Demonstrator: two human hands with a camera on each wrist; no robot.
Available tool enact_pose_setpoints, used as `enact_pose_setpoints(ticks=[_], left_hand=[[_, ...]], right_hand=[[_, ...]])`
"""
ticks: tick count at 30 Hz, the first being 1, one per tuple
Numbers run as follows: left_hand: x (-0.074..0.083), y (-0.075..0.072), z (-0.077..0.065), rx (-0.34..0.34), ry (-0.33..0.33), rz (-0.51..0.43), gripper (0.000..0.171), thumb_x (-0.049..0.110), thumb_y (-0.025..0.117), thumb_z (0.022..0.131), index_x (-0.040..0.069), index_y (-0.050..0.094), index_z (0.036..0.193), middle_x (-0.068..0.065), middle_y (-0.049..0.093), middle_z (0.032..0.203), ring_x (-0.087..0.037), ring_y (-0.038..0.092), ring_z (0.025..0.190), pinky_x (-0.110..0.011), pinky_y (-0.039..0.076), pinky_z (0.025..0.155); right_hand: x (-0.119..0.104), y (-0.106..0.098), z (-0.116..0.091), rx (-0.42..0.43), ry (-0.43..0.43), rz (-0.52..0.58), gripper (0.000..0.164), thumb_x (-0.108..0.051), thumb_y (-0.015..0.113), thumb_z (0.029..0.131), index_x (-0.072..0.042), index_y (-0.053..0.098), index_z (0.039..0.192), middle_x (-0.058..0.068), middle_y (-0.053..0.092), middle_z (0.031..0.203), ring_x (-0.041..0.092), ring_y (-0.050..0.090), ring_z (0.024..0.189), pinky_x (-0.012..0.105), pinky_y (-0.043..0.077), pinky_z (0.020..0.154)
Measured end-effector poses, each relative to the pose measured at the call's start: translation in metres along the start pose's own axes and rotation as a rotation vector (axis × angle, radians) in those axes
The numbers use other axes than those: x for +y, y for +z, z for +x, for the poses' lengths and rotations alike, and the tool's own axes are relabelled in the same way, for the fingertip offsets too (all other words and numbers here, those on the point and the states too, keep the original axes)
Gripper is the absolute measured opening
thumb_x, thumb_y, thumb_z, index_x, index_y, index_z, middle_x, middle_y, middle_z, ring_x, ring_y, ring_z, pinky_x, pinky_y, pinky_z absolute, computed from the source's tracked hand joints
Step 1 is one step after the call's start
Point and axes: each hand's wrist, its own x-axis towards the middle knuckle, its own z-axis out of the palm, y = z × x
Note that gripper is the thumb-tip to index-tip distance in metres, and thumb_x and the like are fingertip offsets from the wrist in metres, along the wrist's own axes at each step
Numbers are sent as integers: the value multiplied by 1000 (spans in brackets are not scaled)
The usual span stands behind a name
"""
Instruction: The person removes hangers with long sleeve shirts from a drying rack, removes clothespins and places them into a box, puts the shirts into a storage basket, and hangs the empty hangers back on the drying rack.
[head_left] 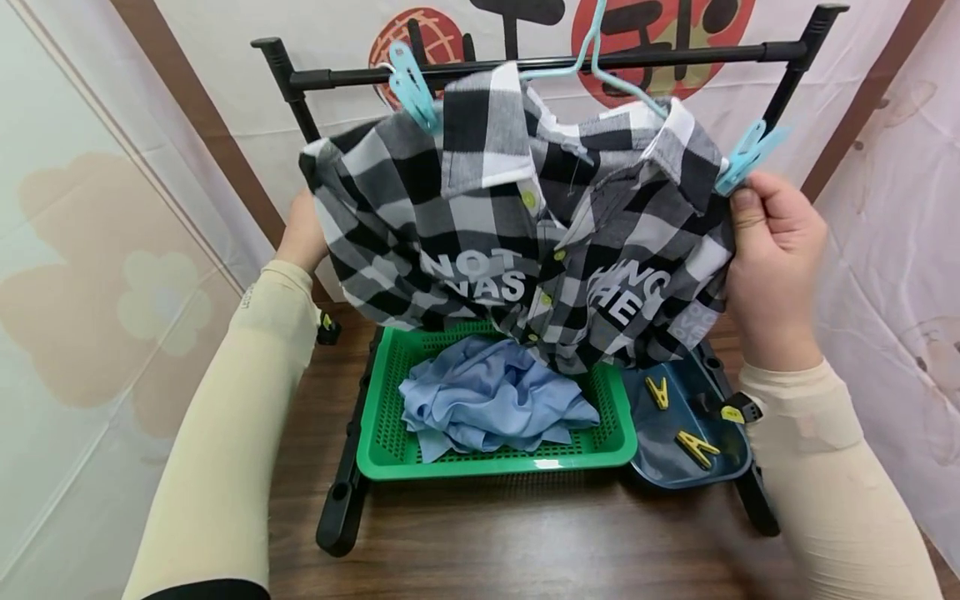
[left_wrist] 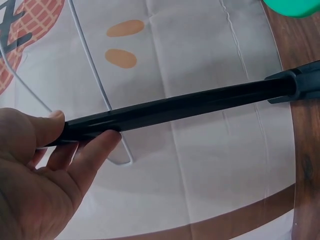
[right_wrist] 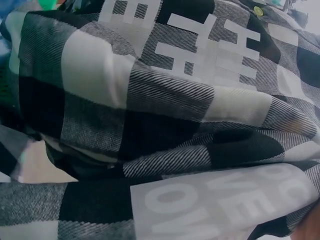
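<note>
A person in pale sleeves [head_left: 240,392] faces a black drying rack [head_left: 345,77] standing on a brown wood-grain counter [head_left: 525,533]. A black-and-white checked shirt [head_left: 480,217] with yellowish buttons and white lettering is in front of the rack, on a light blue hanger [head_left: 594,35], its lower part bunched over the back of a green basket. One light blue clip [head_left: 411,87] is by the collar at the left; another light blue clip [head_left: 750,154] is at the shirt's right-hand shoulder. Of the two hands, the right hand [head_left: 780,258] pinches the shirt's edge at that shoulder, thumb in front, just beside the clip. The left hand [left_wrist: 45,175], partly hidden by the shirt in the head view, grips a black tube of the rack between thumb and fingers; thin white wire [left_wrist: 90,55] passes behind it. Below, the green basket [head_left: 465,468] holds crumpled blue cloth [head_left: 495,400]. Just beside it, a dark blue tray [head_left: 660,467] holds two yellow clips [head_left: 697,448].
</note>
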Motion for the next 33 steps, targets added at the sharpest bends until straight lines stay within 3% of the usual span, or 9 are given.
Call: enact_pose_setpoints(ticks=[3,10,14,17,26,33], left_hand=[[2,1,-1,0,-32,-77,57,41,35,109,2,40,151,-25,46,149,-43,44,137,-57,33,115],[-1,5,3,-6,-143,-92,43,36,43,107,1,43,132,-22,56,123,-35,51,108,-49,40,93],[-2,5,5,-59,-249,-71,41,31,54,106,7,41,136,-16,57,121,-32,56,105,-44,47,88],[0,6,8,-82,-304,-75,42,30,54,107,9,39,140,-14,54,122,-31,59,108,-42,55,89],[-2,9,7,-82,-332,-80,42,29,52,108,10,38,141,-17,53,130,-31,62,113,-39,58,90],[-2,10,7,-87,-339,-86,41,29,52,108,10,38,142,-18,53,132,-30,61,114,-40,58,93]], right_hand=[[5,-5,-10,-7,44,-31,16,-8,65,99,2,77,104,2,69,92,11,56,88,21,43,76],[26,-19,-28,-40,100,-86,20,-11,63,101,2,76,110,5,69,99,14,56,91,22,48,80],[36,-27,-39,-103,95,-259,21,-12,61,103,1,75,113,-3,70,99,13,56,90,20,48,78],[40,-32,-48,-147,76,-347,21,-11,59,104,1,74,113,-9,69,97,11,56,86,19,47,76],[52,-33,-64,-184,105,-289,17,-5,58,103,-3,75,109,-13,69,99,8,59,92,18,49,83],[61,-33,-72,-186,120,-286,18,-1,58,102,9,70,110,-19,68,96,5,59,92,16,48,83]])
